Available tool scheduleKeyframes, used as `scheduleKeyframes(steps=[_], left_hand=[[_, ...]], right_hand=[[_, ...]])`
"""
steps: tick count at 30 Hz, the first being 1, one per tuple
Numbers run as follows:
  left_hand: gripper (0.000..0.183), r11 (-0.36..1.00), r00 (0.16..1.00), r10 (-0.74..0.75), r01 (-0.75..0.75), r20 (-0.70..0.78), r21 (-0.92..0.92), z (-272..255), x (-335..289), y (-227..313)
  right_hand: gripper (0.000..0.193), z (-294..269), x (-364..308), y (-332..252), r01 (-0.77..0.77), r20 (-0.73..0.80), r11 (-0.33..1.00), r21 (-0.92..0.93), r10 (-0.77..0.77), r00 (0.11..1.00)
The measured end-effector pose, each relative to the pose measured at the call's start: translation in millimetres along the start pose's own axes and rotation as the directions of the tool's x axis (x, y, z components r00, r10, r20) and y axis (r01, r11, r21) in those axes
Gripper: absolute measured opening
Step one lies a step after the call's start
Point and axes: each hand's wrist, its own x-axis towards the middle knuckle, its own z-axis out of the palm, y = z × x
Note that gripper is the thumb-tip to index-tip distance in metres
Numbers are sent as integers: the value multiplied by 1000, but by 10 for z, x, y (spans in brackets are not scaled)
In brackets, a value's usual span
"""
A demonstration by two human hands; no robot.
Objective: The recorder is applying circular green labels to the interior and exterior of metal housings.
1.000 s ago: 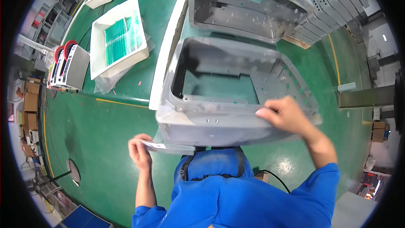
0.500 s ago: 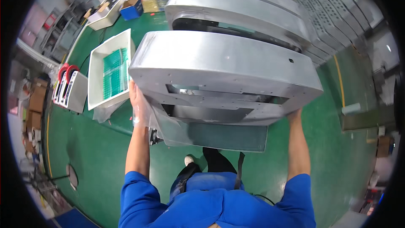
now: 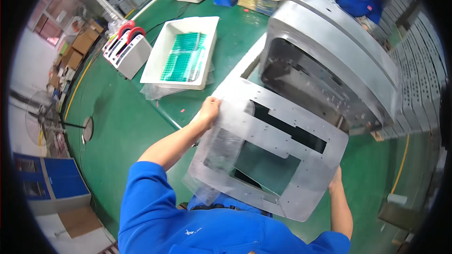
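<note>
Head cam: grey metal housing (image 3: 269,132) is up near the person, clear film (image 3: 221,146) over its left side. Left hand (image 3: 210,110) is clamped on the left edge; right hand (image 3: 335,180) is at the right edge, fingers hidden, can't tell its grip.

The person wears a blue shirt (image 3: 230,233) with sleeves (image 3: 143,193) ending near the elbows. A small white mark (image 3: 192,232) sits on its left front. The forearms (image 3: 174,146), left hand (image 3: 209,110) and right hand (image 3: 335,179) are bare.
</note>
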Motion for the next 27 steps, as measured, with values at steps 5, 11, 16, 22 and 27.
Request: scheduleKeyframes(steps=[5,11,16,22,27], left_hand=[[19,993,994,111,-111,17,-33,15,253,-130],[23,811,990,136,-97,26,-577,-693,-59,443],[22,736,978,207,-172,-25,-655,-1198,-5,388],[19,732,972,223,-215,-71,-646,-2210,268,-231],[19,694,916,-148,-173,-374,-699,-3190,760,-1175]], right_hand=[[45,-142,167,-13,7,-55,999,-39,-9,998],[38,2089,-615,28,687,243,348,-638,-756,608],[84,4152,-478,1070,806,724,-31,-592,-459,514],[50,5343,93,2063,456,629,656,-602,38,776],[32,6311,379,2807,820,888,-419,-390,-408,214]])
